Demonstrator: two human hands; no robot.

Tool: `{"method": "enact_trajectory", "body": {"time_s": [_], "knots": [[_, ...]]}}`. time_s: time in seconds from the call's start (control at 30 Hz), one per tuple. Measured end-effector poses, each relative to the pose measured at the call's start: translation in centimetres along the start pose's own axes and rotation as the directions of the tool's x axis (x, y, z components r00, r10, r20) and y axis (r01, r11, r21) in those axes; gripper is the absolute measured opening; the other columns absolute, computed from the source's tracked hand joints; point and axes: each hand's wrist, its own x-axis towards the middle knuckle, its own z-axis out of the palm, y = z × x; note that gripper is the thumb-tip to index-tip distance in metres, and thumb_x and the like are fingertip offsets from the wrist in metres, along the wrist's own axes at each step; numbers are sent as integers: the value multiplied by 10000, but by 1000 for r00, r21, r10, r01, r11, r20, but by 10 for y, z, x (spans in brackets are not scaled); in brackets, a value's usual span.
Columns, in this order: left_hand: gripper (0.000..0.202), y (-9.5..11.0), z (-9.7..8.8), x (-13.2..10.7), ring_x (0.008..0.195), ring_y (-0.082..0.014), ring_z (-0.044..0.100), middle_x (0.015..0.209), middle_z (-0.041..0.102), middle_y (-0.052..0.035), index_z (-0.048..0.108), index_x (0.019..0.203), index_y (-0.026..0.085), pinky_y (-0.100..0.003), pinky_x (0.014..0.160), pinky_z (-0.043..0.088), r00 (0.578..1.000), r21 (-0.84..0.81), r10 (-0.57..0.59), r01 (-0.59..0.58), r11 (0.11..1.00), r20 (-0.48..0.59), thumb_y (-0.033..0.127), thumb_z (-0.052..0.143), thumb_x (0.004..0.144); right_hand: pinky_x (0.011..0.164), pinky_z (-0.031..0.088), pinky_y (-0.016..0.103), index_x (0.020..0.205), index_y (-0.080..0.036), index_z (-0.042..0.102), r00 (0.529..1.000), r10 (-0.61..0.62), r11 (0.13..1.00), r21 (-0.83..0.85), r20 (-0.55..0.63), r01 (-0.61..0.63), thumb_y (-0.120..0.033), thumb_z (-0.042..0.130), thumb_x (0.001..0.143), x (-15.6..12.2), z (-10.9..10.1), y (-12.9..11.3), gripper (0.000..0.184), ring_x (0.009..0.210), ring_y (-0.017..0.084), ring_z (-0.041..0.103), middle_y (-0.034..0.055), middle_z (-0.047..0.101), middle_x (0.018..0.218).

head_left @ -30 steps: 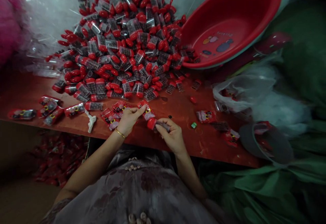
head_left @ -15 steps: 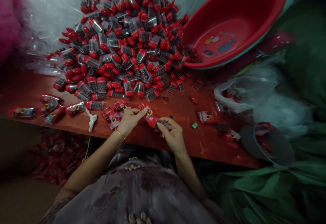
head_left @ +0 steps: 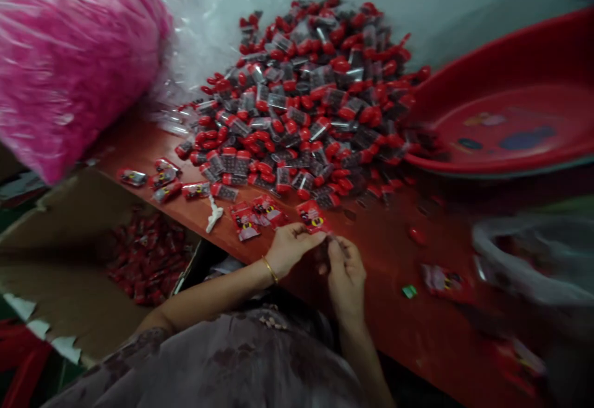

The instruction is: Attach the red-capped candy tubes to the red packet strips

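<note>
Both of my hands meet over the front of the table. My left hand [head_left: 290, 250], with a gold bangle at the wrist, is closed, thumb and fingers pinching the lower end of a red printed packet [head_left: 312, 215]. My right hand [head_left: 347, 272] is closed as well, its fingertips pinched on a small dark clear-plastic tube [head_left: 342, 248] that they mostly cover. Whether the tube is inside the packet, I cannot tell. Beyond my left hand lie more red printed packets [head_left: 245, 221], flat on the table. A white crumpled scrap [head_left: 214, 215] rests left of them.
A large heap of red-capped clear tubes [head_left: 297, 117] covers the table's back. Right of it leans a red basin [head_left: 510, 111]. A pink-filled bag [head_left: 78, 61] stands at left, above a cardboard box [head_left: 60, 247] holding red packets. A green scrap [head_left: 409, 291] lies at right.
The view has swung left, bringing the pink bag and the box into sight. My hands have come closer together, and the right fingers now cover more of the tube.
</note>
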Motion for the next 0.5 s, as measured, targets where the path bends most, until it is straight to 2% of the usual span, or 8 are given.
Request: {"method": "enact_trajectory", "body": {"time_s": [0.07,0.13,0.23,0.3,0.4,0.5], "knots": [[491,3,-1,0,406,-81,452,478,512,8,533,577,148,-241,416,334,997,-9,-29,29,1000,76,600,725,552,412,390,215,934,-201,543,992,55,998,34,110,-59,-509,565,800,2,1,1,336,459,99,478,-24,568,630],[517,6,-2,-2,363,-95,455,440,512,4,539,573,147,-245,384,321,988,18,-70,68,998,138,644,682,567,410,387,215,924,-207,533,987,71,995,63,143,-81,-523,558,801,2,4,4,341,456,100,473,-33,551,615],[540,8,-2,-5,333,-83,419,389,479,16,518,524,153,-238,368,307,985,66,-95,86,994,146,672,665,558,431,387,211,859,-217,508,999,17,997,71,29,-19,-531,542,812,0,12,7,319,482,100,478,-45,529,619],[544,11,-2,-7,341,-69,404,408,475,25,531,535,142,-228,368,313,988,45,-92,87,995,121,663,692,530,472,416,220,868,-222,504,999,-35,998,59,-14,36,-533,513,830,-2,16,7,314,537,109,519,-31,563,680],[546,14,-7,-6,351,-67,408,457,470,43,611,682,114,-214,348,303,992,-64,-88,94,993,91,625,723,524,521,457,245,954,-225,524,992,-61,996,66,111,54,-529,467,856,-4,16,1,325,594,124,574,10,630,809],[546,13,-12,-5,356,-75,430,488,486,32,642,769,98,-213,339,298,991,-112,-82,94,989,110,600,711,567,497,455,243,950,-220,531,963,-55,998,57,263,41,-499,525,836,-4,14,-6,302,505,104,548,0,640,765]]}}
